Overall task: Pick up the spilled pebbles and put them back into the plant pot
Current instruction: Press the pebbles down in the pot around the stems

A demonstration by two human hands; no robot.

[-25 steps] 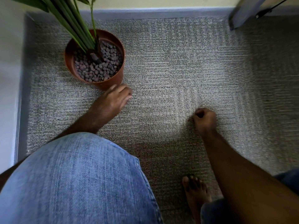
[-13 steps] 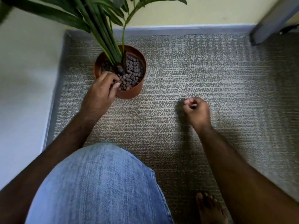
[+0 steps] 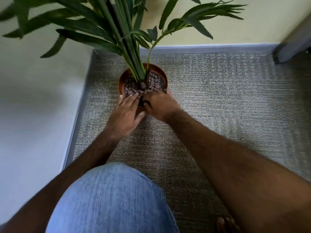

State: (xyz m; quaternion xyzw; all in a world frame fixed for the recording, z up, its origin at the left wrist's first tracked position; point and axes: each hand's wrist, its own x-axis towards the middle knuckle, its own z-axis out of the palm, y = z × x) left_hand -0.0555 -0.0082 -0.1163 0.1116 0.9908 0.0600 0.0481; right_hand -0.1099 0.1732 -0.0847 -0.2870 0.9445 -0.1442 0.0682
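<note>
A: From the head view, where do things stand?

B: Both hands are at the near rim of the round terracotta-coloured plant pot, which sits on the grey woven carpet near the corner of the room. The left hand lies with fingers straight and spread, tips on the small brownish clay pebbles inside the pot, its grip open and holding nothing I can make out. The right hand is beside it over the rim, its fingers curled under and hidden.

A: Is the right grip holding pebbles?

B: I cannot tell; the knuckles cover whatever is beneath.

A: How should this step be done well?

B: Judging from the task, any pebbles in the right hand should be let go low, right over the pebble bed, not dropped from height, so they don't bounce out onto the carpet. The left hand is well placed to level the surface and act as a wall at the rim. Keep clear of the green stems of the leafy plant.

A: Any pebbles on the carpet?

B: None that I can pick out; the weave is blurred.
</note>
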